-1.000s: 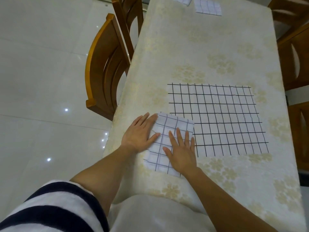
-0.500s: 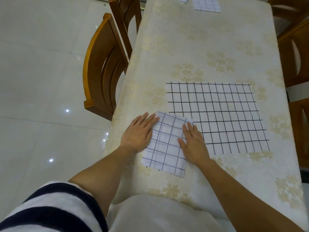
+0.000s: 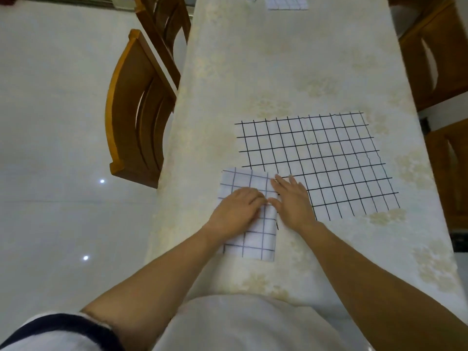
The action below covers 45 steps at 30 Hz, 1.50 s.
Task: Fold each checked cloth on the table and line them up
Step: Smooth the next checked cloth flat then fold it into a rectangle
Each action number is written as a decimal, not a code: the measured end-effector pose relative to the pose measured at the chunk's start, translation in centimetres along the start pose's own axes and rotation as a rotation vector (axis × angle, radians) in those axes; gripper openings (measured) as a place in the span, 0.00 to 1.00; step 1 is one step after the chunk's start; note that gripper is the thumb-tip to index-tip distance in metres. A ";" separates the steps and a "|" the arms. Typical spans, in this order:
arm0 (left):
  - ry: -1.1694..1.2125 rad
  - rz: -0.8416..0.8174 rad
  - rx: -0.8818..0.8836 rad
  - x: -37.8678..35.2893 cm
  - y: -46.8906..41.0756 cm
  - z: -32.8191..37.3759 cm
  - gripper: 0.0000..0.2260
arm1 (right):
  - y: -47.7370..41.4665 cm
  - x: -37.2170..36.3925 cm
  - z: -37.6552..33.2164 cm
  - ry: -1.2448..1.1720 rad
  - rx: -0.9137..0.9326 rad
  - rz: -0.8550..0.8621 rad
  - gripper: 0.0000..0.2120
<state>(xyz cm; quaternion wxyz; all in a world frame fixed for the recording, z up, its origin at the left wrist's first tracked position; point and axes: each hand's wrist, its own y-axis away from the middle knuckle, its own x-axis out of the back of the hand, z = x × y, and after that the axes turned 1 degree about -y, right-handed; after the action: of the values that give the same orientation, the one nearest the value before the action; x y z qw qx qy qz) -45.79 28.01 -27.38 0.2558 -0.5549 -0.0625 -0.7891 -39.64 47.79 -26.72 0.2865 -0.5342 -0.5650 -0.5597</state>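
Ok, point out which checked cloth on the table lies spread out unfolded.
The large white cloth with bold black grid lines, lying flat mid-table. The small checked cloth under the left hand and the pale cloth at the far edge are folded.

Head-worn view, facing steeply down, near table (image 3: 278,72)

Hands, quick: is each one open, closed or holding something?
Left hand: on the small folded cloth, fingers bent; pinching or only pressing cannot be told.
Right hand: open, flat, fingers straight, at that cloth's right edge.
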 end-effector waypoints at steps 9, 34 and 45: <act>-0.108 -0.338 0.086 -4.7 3.0 4.0 0.30 | 0.1 0.2 1.0 0.055 0.018 -0.059 0.29; -0.046 -0.141 0.308 1.3 -5.8 -1.0 0.25 | 3.0 0.5 -0.5 -0.385 -0.361 0.173 0.17; -0.140 -0.486 0.419 2.6 -9.9 -5.1 0.26 | 4.5 -1.1 -1.9 -0.588 -0.473 -0.057 0.16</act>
<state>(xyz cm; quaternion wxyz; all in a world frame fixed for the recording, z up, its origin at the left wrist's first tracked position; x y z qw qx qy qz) -55.46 33.72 -25.09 0.1638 -0.5122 -0.3714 -0.7569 -35.68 44.81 -25.84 -0.0349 -0.7077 -0.4927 -0.5052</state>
